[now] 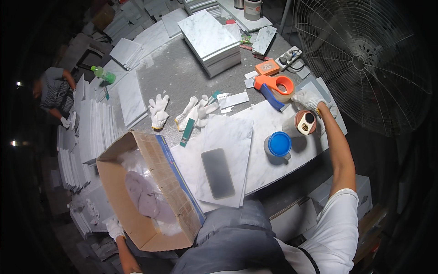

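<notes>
My right hand (307, 100), in a white knit glove, reaches over the right side of the table. Its fingers stretch toward the orange and blue tape dispenser (274, 88), seemingly without gripping it. Just below that hand stands a tumbler with a brown lid (305, 122), and beside it a mug with a blue lid (279, 144). My left hand (114, 227), also gloved, lies against the outer left side of an open cardboard box (148, 238); its fingers are partly hidden. Inside the box are clear plastic and a pair of pale purple slippers (148, 196).
A phone (217, 173) lies on marble-look tiles (237, 132). Loose white gloves (196, 112), a green-ended cutter (187, 131) and a tile stack (212, 45) are beyond. A large fan (359, 62) stands right; a co-worker (57, 93) is far left.
</notes>
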Available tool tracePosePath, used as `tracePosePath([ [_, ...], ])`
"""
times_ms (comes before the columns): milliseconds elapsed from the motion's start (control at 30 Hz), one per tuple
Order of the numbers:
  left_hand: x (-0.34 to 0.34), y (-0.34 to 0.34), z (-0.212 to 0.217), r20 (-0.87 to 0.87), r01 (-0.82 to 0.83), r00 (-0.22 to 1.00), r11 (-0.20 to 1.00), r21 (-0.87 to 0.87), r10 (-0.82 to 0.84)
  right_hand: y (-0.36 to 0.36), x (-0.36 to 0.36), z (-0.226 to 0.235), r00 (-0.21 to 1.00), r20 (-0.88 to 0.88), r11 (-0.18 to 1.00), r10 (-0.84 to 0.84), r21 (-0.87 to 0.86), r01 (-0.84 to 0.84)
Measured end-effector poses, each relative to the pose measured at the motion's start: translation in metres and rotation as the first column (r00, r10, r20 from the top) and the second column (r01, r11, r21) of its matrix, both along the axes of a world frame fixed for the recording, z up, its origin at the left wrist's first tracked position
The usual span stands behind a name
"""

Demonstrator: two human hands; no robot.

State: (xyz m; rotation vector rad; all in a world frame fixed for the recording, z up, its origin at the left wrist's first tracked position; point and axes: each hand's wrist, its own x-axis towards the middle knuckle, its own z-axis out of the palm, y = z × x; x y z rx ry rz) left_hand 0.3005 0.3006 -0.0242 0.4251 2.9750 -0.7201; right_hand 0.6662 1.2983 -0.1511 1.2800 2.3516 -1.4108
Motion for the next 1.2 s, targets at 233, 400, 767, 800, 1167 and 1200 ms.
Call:
tracePosePath([
  [233,-0.013,-0.003,-0.003,0.028,-0.293,0.956,0.955,0.048,0.292,0.012,-0.002,-0.010,1.000,-0.018,0.996,-0.014,-0.093,0.012],
  [400,-0.020,-0.010,-0.005,0.112,-0.188,0.971,0.964,-0.190,0.212,0.001,0.010,-0.014,0.912,0.110,0.809,0.396,0.428,-0.403],
  [767,-0.013,-0.006,-0.003,0.072,-0.097,0.992,0.987,-0.127,0.106,-0.031,0.036,0.024,0.843,0.475,0.863,0.253,0.283,-0.419],
  [800,-0.014,-0.006,-0.003,0.100,-0.115,0.986,0.983,-0.145,0.130,-0.032,0.039,0.023,0.842,0.454,0.821,0.292,0.332,-0.464],
  [1167,-0.013,-0.004,-0.004,0.031,-0.079,0.996,0.984,-0.158,0.085,-0.064,0.085,-0.017,0.939,0.256,0.810,0.230,0.485,-0.331],
  [1200,-0.013,-0.007,-0.006,0.050,-0.064,0.996,0.984,-0.167,0.073,-0.074,0.091,-0.014,0.948,0.296,0.863,0.115,0.442,-0.243],
])
